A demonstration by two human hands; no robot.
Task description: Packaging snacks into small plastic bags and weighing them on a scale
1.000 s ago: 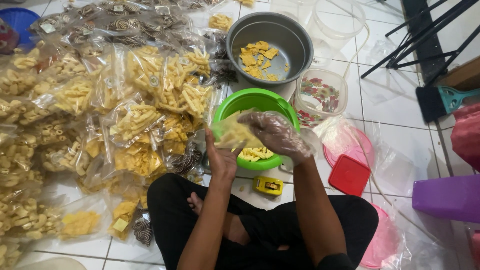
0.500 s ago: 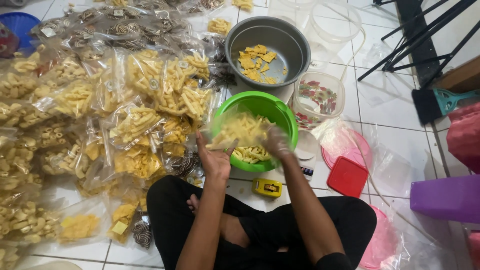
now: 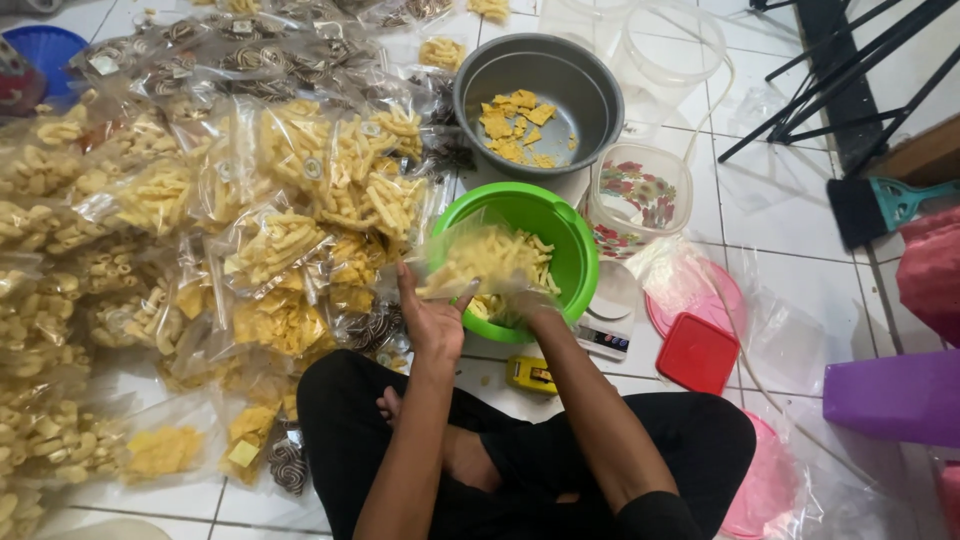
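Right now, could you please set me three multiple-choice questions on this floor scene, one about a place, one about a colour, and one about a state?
1. Where does the grey metal pot stand, seen from the person?
A. beyond the green bowl
B. on the person's lap
C. inside the purple tub

2. What colour is the square lid on the floor to the right of the scale?
A. blue
B. red
C. black

3. What is the state of the clear bag over the green bowl?
A. flat and bare
B. lying sealed in the pile
C. held up with yellow snack sticks inside

Answers:
1 A: the pot sits farther away, past the bowl's far rim.
2 B: the lid is plainly red.
3 C: the left hand and right hand grip the partly filled bag above the bowl.
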